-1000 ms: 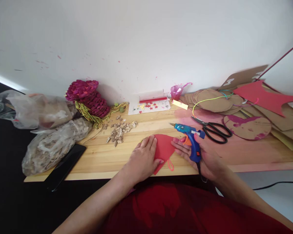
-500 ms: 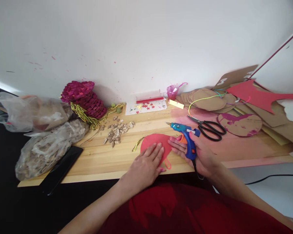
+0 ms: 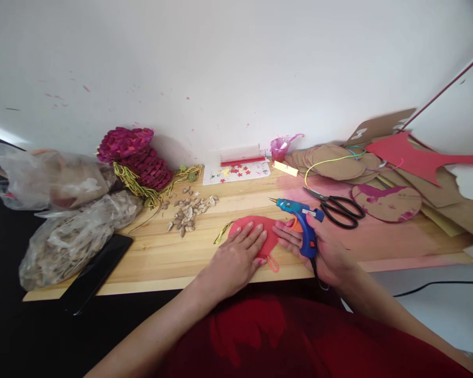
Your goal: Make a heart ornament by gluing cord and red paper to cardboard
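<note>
Under my left hand [image 3: 238,257] lies a red paper oval [image 3: 271,236], and the fingers rest flat on it. An orange loop [image 3: 273,263] sticks out at its near edge, and a yellow-green tassel [image 3: 222,233] at its left. My right hand [image 3: 327,249] holds a blue glue gun [image 3: 308,233] with an orange trigger, its nozzle pointing left above the table. The right fingertips are beside the oval's right edge. A pile of small shells [image 3: 189,214] lies beyond the oval to the left. Black-handled scissors [image 3: 341,210] lie just past the glue gun.
On the left are plastic bags [image 3: 79,239], a black phone [image 3: 96,273] and a stack of purple shell-covered pieces [image 3: 130,157]. At the back, a white sheet [image 3: 213,176] carries star stickers, near a purple-stained cup [image 3: 279,149]. Cardboard ovals [image 3: 331,161] and a red cutout [image 3: 418,157] lie right.
My left hand has slid very slightly forward and right over the red oval, still flat. My right hand holds the glue gun in nearly the same place; the view shifted a little.
</note>
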{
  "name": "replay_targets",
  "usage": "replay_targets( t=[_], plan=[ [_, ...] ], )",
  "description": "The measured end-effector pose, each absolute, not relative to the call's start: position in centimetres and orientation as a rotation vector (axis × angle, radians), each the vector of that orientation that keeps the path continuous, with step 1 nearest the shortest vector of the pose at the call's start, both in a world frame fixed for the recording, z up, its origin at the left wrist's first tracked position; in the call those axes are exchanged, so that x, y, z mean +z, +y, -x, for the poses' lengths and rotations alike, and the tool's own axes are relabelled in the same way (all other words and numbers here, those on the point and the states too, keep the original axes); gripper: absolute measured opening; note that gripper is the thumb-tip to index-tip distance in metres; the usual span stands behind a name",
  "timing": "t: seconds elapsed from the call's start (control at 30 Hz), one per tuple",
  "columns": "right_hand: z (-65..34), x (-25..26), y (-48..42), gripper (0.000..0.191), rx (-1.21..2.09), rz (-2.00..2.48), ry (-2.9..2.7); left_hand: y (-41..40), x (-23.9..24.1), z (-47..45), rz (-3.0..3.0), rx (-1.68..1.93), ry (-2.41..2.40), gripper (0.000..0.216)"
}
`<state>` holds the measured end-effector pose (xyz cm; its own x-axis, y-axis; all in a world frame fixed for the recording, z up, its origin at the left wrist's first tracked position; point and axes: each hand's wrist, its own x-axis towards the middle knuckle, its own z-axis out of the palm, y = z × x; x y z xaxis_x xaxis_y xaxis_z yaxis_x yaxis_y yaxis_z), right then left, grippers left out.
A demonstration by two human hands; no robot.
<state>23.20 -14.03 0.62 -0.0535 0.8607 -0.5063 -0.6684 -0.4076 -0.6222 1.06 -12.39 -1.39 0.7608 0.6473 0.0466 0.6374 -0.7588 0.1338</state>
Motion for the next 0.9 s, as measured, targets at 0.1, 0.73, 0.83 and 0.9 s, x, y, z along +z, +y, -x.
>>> replay_targets(
  t=[0.1, 0.73, 0.83, 0.9],
  plan=[
    [-23.3, 0.4, -14.0, 0.032, 1.715, 1.048, -0.294, -13.1, -1.2, -0.5, -2.866, 0.103, 0.846, 0.057],
    [-24.9, 2.7, -13.9, 0.039, 1.598, 1.207, -0.265, -12.0, -0.4, -0.1, -2.725, 0.199, 1.217, 0.069],
    [-25.0, 2.3, -13.6, 0.040, 1.612, 1.172, -0.327, -11.9, 0.0, -0.2, -2.740, 0.158, 1.278, 0.075],
    [-25.1, 2.0, -13.4, 0.040, 1.597, 1.163, -0.338, -12.0, 0.0, -0.4, -2.749, 0.154, 1.316, 0.077]
  ],
)
